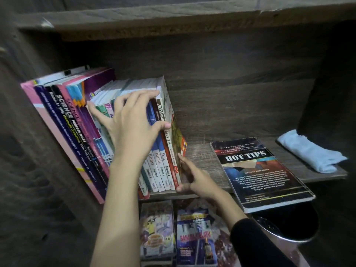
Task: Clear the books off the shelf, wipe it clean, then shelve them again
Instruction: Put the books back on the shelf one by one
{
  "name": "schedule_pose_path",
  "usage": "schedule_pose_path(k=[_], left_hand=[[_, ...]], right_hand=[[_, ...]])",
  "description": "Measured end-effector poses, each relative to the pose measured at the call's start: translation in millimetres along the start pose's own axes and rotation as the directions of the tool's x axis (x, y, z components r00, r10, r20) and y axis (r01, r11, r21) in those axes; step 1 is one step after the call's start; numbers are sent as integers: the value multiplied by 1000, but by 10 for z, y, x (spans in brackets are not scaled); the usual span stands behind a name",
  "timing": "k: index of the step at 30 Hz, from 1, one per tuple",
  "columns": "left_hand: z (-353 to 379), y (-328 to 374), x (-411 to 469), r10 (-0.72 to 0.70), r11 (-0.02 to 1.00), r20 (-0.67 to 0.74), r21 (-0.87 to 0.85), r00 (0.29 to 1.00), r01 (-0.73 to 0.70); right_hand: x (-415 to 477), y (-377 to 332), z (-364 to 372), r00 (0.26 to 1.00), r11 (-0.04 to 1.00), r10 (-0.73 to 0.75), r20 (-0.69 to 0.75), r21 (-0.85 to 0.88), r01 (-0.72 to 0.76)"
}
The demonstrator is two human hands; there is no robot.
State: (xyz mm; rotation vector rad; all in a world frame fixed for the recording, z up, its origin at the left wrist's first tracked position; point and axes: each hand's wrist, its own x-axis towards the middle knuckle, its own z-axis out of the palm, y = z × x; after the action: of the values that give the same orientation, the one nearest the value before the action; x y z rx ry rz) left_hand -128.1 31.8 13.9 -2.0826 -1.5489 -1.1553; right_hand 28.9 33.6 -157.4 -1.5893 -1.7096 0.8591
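Dark wood-grain bookcase, one shelf board across the middle. At its left end, a row of schoolbooks: standing on their bottom edges, long axes running upward and tilted left against the side wall, spines facing the camera. Across the smaller books at the right of that row, the left hand, thumb splayed left, fingers hooked over the top edges and end spines, gripping the bunch. Just right, at the foot of the row, the right hand, fingers fairly straight and pressed against the end book's cover. Further right, flat on the board, a HOT TIPS book, long axis pointing back-left, near end overhanging the front edge. At the far right, a folded pale blue cloth.
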Motion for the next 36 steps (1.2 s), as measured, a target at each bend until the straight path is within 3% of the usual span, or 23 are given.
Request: schedule_pose_path(k=[11, 20, 29, 36], left_hand=[[18, -18, -15, 1, 1000, 13, -14, 1000, -1], [-46, -13, -16, -40, 991, 6, -126, 999, 41], [-36, -2, -28, -15, 996, -14, -85, 1000, 14], [-1, 13, -29, -53, 988, -51, -149, 997, 45]], right_hand=[[-54, -15, -81, 1000, 990, 16, 22, -139, -13], [-42, 16, -29, 999, 999, 42, 3, -25, -42], [-62, -57, -14, 997, 988, 51, -62, -144, -59], [-49, -67, 11, 994, 992, 81, -68, -95, -87]])
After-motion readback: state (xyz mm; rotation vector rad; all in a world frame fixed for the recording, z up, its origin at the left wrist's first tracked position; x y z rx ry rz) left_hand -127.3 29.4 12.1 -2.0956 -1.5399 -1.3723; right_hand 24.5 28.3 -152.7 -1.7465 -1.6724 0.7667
